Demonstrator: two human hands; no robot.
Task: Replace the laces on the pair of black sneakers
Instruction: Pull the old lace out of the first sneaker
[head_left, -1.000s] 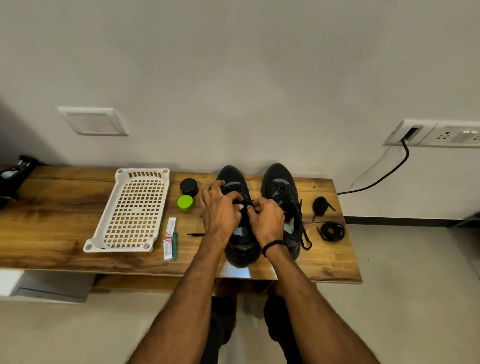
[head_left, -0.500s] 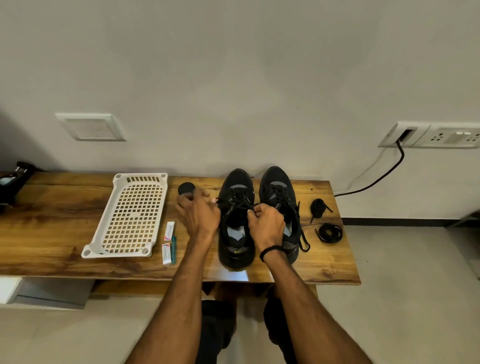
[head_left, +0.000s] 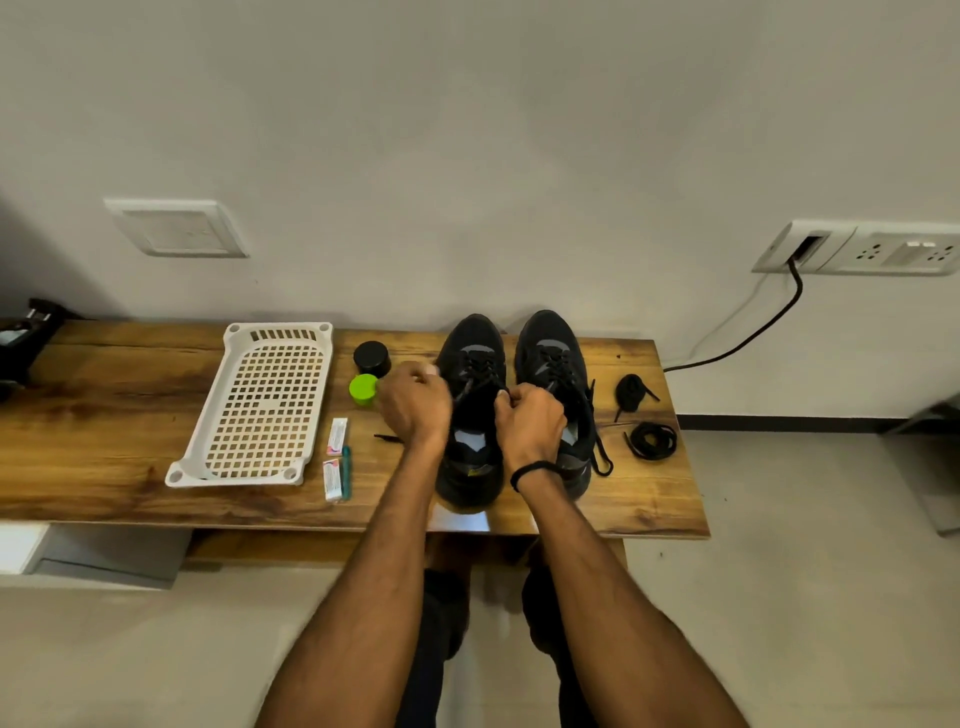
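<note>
Left hand (head_left: 415, 402): fingers curled in a loose fist, knuckles up, at the outer edge of the left sneaker (head_left: 470, 340). Fingertips are blurred, so can't tell whether you have anything pinched in it. Right hand (head_left: 532, 422): fingers curled, thumb and forefinger pinching the lace (head_left: 480, 370) of that same sneaker, over the gap between the two shoes. Black band (head_left: 535, 469) on that wrist.

Both sneakers stand upright, side by side, toes to the wall, heels near your edge of the worktop (head_left: 104, 415). Right sneaker (head_left: 550, 340) is laced; its loose ends hang down the outer side. Near it lie two spare laces: a small bundle (head_left: 630, 392) farther back, a flat coil (head_left: 652, 440) nearer you.

Left of the sneakers: a black jar (head_left: 372, 357) with a green cap (head_left: 363, 388) just in front of it, the cap right by your left knuckles. A lace tip (head_left: 387, 438) lies on the wood beside that wrist. Next come small packets (head_left: 337, 436) and a teal pen (head_left: 346, 470), then a white perforated basket (head_left: 275, 327) lying flat. Wall socket (head_left: 857, 249) is at upper right, with a black cable (head_left: 753, 332) running from it down toward the worktop's far corner.
</note>
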